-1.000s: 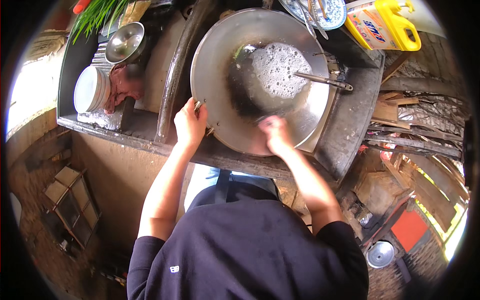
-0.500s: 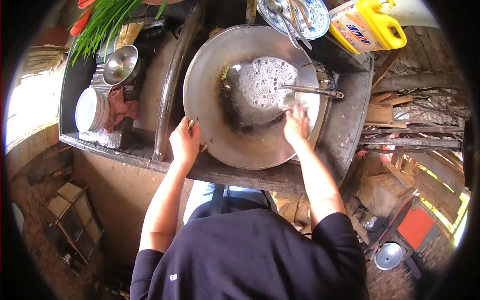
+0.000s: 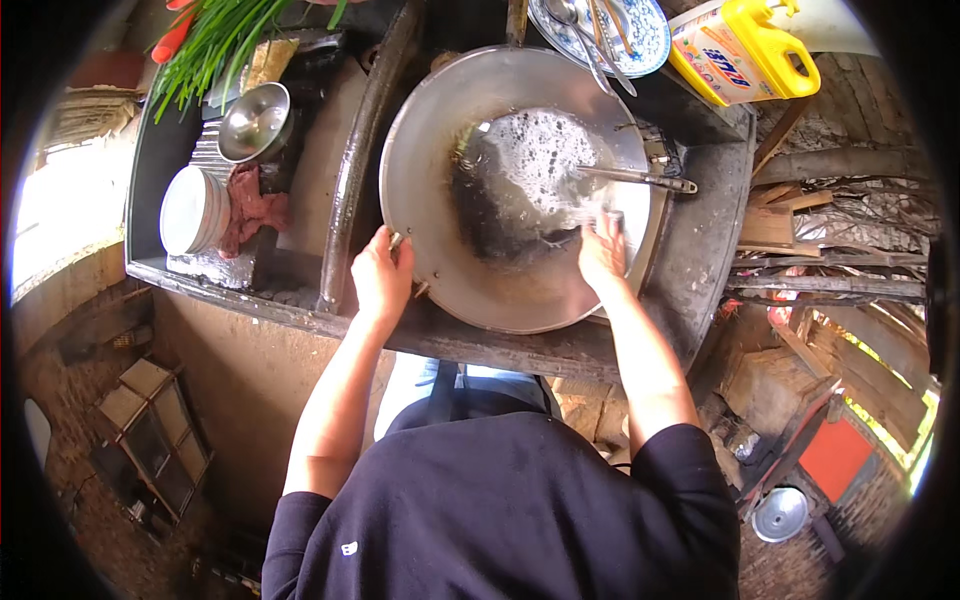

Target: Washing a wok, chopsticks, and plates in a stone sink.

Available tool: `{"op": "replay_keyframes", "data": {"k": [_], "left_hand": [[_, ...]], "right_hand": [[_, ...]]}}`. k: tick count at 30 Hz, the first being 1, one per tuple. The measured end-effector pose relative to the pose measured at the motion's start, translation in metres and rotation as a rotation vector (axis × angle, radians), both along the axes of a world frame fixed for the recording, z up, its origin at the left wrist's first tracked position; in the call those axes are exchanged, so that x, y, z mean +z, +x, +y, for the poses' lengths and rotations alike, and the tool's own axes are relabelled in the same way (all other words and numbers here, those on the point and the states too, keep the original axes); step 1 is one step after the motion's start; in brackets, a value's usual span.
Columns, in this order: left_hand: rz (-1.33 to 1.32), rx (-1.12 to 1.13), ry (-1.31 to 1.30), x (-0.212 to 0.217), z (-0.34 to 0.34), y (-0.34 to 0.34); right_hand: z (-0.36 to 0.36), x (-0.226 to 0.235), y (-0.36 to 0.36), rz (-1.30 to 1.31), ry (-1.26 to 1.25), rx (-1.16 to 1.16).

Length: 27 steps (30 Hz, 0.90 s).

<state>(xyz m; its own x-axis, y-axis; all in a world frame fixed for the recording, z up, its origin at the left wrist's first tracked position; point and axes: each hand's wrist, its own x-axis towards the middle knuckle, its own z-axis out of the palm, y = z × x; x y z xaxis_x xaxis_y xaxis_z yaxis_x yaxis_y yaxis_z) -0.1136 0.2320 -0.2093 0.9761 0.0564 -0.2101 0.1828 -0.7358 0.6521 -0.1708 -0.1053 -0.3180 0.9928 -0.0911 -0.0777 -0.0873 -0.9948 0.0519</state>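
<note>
Left hand (image 3: 381, 277) grips round steel wok (image 3: 440, 180); right hand (image 3: 601, 252) scrubs foamy water (image 3: 535, 150).

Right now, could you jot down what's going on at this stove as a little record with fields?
Setting: dark stove counter with firewood to the right
Main thing: big metal wok, tilted, foamy water inside
Left hand: grips the wok's near rim
Right hand: inside the wok, pressing a scrubber that is mostly hidden
In the wok: metal ladle
Left of wok: steel bowl, white plates, raw meat, green onions
Behind wok: patterned plate, yellow jug
</note>
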Motion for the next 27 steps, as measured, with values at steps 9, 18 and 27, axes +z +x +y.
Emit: {"op": "replay_keyframes", "data": {"k": [9,18,27], "left_hand": [[-0.021,0.003,-0.002,-0.009,0.009,-0.002],[-0.013,0.034,0.019,-0.016,0.008,0.0],[0.02,0.064,0.0,-0.02,0.007,0.004]], "right_hand": [[0.041,0.019,0.005,0.185,0.24,-0.199],[0.072,0.008,0.006,0.289,0.257,0.096],[0.154,0.015,0.121,0.157,0.667,-0.01]]}}
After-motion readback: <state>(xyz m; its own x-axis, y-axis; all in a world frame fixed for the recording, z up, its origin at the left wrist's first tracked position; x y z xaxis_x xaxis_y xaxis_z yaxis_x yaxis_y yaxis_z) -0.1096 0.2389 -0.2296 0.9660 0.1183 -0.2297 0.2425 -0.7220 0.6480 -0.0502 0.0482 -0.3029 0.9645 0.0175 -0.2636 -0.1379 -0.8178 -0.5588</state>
